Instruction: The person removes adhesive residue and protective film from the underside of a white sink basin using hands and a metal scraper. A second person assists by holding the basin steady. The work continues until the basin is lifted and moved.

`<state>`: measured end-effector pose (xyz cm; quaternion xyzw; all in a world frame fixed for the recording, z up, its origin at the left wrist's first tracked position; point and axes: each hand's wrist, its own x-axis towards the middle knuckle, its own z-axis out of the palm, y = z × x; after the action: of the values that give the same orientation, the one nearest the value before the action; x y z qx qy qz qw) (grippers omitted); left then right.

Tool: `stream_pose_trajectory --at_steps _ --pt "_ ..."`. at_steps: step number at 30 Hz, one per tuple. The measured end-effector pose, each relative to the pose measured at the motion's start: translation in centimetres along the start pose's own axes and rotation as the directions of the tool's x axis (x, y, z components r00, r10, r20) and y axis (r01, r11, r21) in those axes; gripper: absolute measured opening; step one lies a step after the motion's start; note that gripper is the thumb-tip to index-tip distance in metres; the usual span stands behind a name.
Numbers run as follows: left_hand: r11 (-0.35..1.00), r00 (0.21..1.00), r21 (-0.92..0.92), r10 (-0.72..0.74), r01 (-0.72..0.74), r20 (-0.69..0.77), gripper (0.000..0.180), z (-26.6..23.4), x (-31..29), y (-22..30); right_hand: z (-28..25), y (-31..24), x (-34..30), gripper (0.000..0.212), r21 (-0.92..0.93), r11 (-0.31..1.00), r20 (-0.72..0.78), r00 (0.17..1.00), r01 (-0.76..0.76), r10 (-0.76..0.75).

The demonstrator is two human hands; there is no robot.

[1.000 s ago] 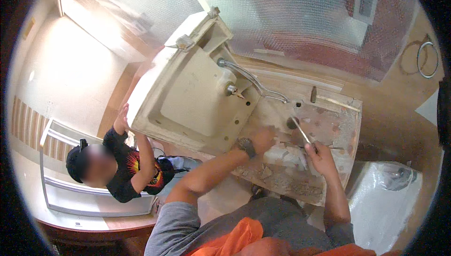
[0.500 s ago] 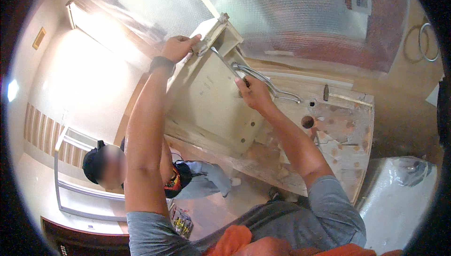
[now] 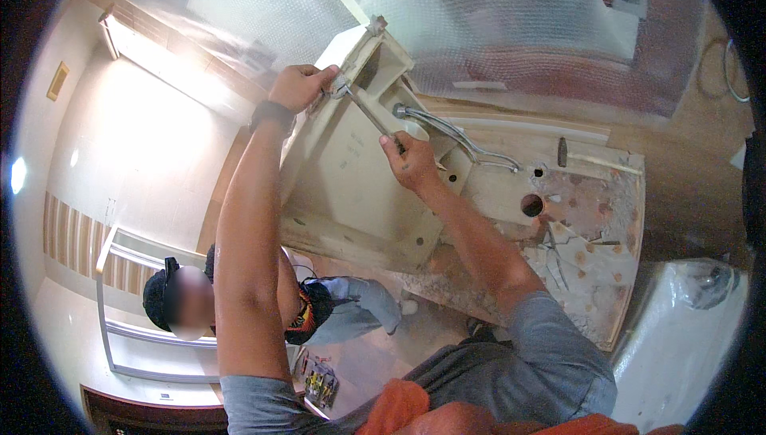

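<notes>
A cream basin-like fixture rests tipped over on a worn countertop. At its upper left edge, my left hand closes its fingers on a small metal fitting. My right hand grips a long, slim metal wrench, whose far end meets that fitting. The wrench slants up and left across the fixture's open hollow. Braided metal hoses run from the fixture's right side, past my right hand, onto the countertop. My left fingertips are partly hidden.
Bubble wrap covers the far surface. The countertop has a round hole, and pliers lie on it. A plastic-wrapped white item stands at right. Another person is at lower left, near a tool box.
My right hand has moved left with the wrench, and the wrench's end has gone from beside the fitting onto it. My left hand stays at the fitting.
</notes>
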<state>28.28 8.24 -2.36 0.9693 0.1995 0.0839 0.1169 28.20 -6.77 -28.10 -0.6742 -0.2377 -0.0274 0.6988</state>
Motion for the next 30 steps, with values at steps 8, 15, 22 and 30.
stream_pose_trajectory --at_steps 8,15,22,30 --pt "1.000 0.998 -0.009 0.013 -0.014 -0.067 0.061 0.8 0.3 -0.1 6.6 4.8 1.3 0.045 0.309 0.950 0.026 0.999 -0.043 0.037" --pt "0.999 0.997 0.036 0.022 -0.019 -0.074 0.063 0.6 0.1 -0.8 3.1 3.1 1.6 0.045 0.012 0.998 -0.025 0.998 0.054 -0.053" --pt "0.999 0.997 0.035 0.023 -0.021 -0.068 0.062 0.8 0.2 -0.2 3.5 4.6 2.4 0.044 0.137 0.990 0.086 0.996 -0.028 0.017" --pt "0.993 0.993 0.098 0.073 -0.063 -0.097 0.061 1.3 1.1 -0.3 1.8 6.1 4.3 0.046 0.325 0.933 0.288 0.956 -0.152 0.056"
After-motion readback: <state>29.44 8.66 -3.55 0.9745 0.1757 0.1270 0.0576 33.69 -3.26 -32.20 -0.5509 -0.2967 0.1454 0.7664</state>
